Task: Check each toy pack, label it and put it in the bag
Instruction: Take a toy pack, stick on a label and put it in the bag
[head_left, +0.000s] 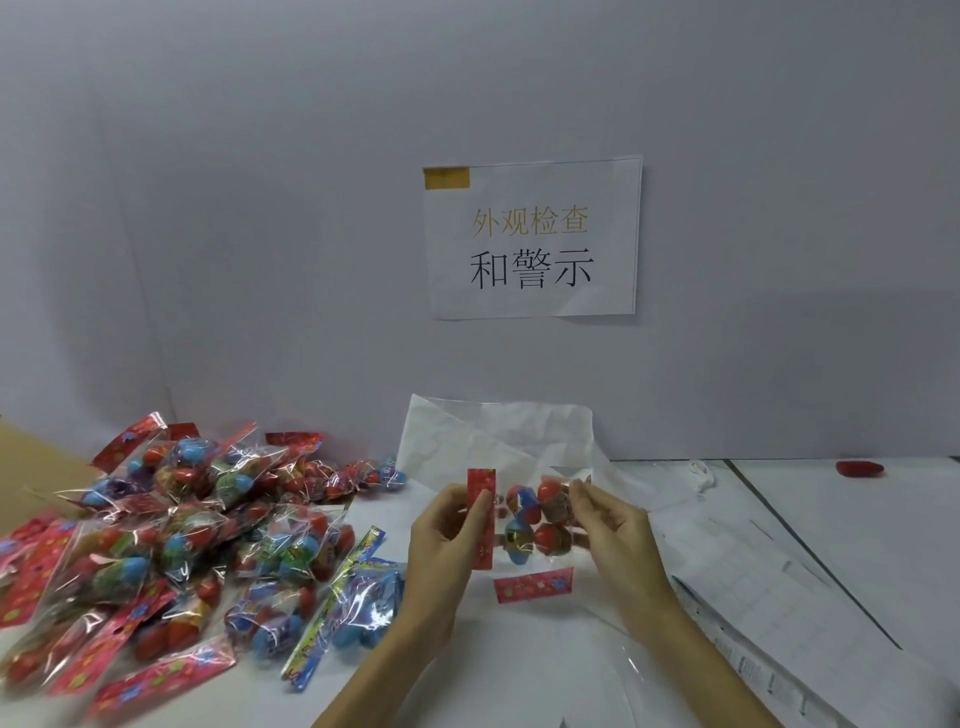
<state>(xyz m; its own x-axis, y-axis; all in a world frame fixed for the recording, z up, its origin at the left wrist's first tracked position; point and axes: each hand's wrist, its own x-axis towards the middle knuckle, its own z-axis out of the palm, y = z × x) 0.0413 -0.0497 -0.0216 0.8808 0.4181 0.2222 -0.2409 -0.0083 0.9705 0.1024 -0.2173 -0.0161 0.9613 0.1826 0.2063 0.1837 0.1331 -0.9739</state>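
Your left hand (451, 525) pinches the red header of one toy pack (524, 514), and your right hand (608, 519) grips its clear far end, blurred but seemingly pinched. You hold it just in front of the crumpled clear bag (467, 441), right of the pile of packs (182, 540).

Two bare forearms come up from the bottom edge, each ending in a bare hand. The left hand (449, 525) and the right hand (605, 519) wear no gloves, and no rings, watch or bands show on fingers or wrists. No sleeve reaches into view on either arm. The fingers are slender, with short, plain, unpainted nails.
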